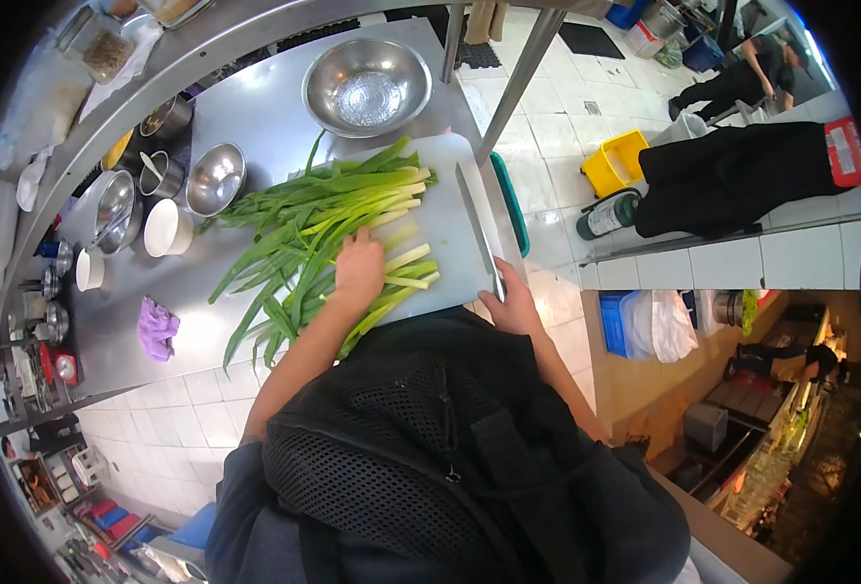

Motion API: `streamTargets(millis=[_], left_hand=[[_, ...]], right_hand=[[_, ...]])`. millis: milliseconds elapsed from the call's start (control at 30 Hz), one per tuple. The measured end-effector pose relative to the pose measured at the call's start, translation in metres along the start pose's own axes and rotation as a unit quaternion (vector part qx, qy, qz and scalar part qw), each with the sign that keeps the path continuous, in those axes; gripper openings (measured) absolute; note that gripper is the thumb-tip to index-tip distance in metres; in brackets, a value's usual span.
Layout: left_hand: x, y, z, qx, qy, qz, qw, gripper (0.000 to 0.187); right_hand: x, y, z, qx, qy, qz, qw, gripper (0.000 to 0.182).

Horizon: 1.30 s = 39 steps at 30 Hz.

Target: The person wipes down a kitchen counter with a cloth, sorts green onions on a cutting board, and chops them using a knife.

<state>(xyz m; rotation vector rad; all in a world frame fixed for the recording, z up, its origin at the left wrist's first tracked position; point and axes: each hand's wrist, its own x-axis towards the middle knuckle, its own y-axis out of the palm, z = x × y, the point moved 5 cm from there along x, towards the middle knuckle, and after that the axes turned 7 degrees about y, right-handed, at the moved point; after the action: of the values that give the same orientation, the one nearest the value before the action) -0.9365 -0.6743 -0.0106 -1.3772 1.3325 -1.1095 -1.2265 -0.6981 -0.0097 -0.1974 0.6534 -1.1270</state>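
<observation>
A heap of long green onions (284, 255) lies over the white cutting board (454, 255), pale cut ends toward the right and leaves hanging past the board's left side. My left hand (360, 265) is on the middle of the heap, fingers bent and closed over some stalks; its fingertips are partly hidden among them. At the board's right edge, my right hand (514, 300) grips a large kitchen knife (479, 219) by its handle. The blade points away from me along that edge, apart from the onions.
A large steel bowl (366, 88) stands behind the board. Left of the onions are a smaller steel bowl (216, 179), a white bowl (168, 228) and a purple cloth (157, 328). A metal shelf post (522, 80) rises beyond. Another person (750, 73) bends over at far right.
</observation>
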Motion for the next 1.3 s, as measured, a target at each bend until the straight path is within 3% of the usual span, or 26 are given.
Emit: streamTargets(millis=[167,267,333,400,467,567,733,767,833,967,1033,1167,1267,1300], left_hand=[[-0.002,0.000,-0.003,0.009,0.028,-0.059,0.998,0.013],[0.010,0.000,0.002,-0.014,0.002,-0.049,0.999,0.014],[0.022,0.003,0.003,-0.161,0.021,-0.027,0.986,0.014],[0.037,-0.003,-0.008,-0.195,0.026,-0.022,0.980,0.013],[0.055,-0.003,-0.020,-0.231,0.031,-0.018,0.972,0.013],[0.085,0.009,-0.046,-0.268,0.070,-0.011,0.961,0.012],[0.103,0.033,-0.069,-0.338,0.077,-0.023,0.938,0.017],[0.101,0.033,-0.068,-0.340,0.074,-0.026,0.937,0.017],[0.088,0.020,-0.060,-0.324,0.077,-0.116,0.936,0.021],[0.071,0.020,-0.043,-0.325,0.044,-0.043,0.944,0.024],[0.065,0.022,-0.045,-0.270,0.107,-0.034,0.956,0.022],[0.057,0.019,-0.050,-0.245,0.122,-0.029,0.961,0.019],[0.070,0.012,-0.044,-0.224,0.123,0.005,0.967,0.017],[0.067,0.006,-0.036,-0.202,0.118,0.004,0.972,0.016]], right_hand=[[0.002,0.002,-0.003,0.011,-0.048,-0.007,0.999,0.067],[-0.002,-0.001,0.005,-0.004,-0.009,0.009,1.000,0.066],[-0.001,-0.002,0.004,-0.012,-0.029,-0.007,0.999,0.064],[-0.002,-0.007,0.006,-0.022,-0.051,-0.021,0.998,0.063],[-0.003,-0.014,0.003,0.057,-0.020,-0.024,0.998,0.059],[-0.015,-0.027,0.005,0.000,-0.011,-0.075,0.997,0.056],[-0.029,-0.039,0.006,-0.026,-0.044,-0.061,0.997,0.054],[-0.032,-0.038,0.010,-0.045,-0.064,-0.052,0.996,0.053],[-0.040,-0.039,0.028,-0.058,-0.065,-0.026,0.996,0.051],[-0.039,-0.037,0.029,-0.037,-0.023,0.008,0.999,0.048],[-0.025,-0.028,0.006,-0.145,-0.014,0.064,0.987,0.045],[-0.007,-0.030,-0.007,-0.139,-0.049,0.068,0.987,0.041],[0.002,-0.036,0.006,-0.079,0.001,0.102,0.992,0.040],[0.004,-0.038,0.003,-0.075,0.008,0.068,0.995,0.042]])
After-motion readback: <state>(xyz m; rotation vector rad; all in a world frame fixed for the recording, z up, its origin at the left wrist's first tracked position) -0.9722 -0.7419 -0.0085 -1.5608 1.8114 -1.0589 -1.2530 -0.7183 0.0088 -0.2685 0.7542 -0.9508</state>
